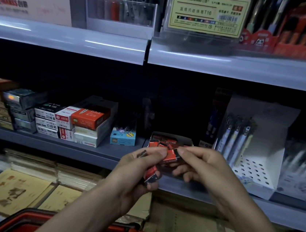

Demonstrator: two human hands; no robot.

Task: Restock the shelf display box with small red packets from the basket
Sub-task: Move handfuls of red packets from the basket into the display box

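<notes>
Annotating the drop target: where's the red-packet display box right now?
Head view, middle shelf, right of centre: the display box sits between the small blue box and the white pen stand, directly behind the left hand and right hand.

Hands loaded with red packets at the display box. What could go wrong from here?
1. The left hand grips several red packets in a loose bunch, the lowest sticking out below the fingers; it may slip and drop past the basket.
2. The display box sits toward the shelf front with packets jumbled inside; more pushed in could spill over its front.
3. The right hand pinches one packet by fingertips only, a weak hold for placing.
</notes>
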